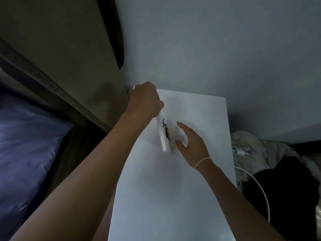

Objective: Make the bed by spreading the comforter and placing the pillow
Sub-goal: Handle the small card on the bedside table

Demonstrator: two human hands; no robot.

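The left hand (145, 100) has its fingers curled around the top of a white slab (164, 136), standing it on edge on a white table (173, 188). The right hand (191, 145) hovers just right of the slab, fingers spread and loose, holding nothing. The pillow (26, 145) lies well left of both hands, on the bed.

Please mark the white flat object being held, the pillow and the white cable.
White flat object (165, 138), head view: its lower end below the left hand.
Pillow (26, 136), head view: middle of its purple cover.
White cable (260, 188), head view: the curve beside the white table.
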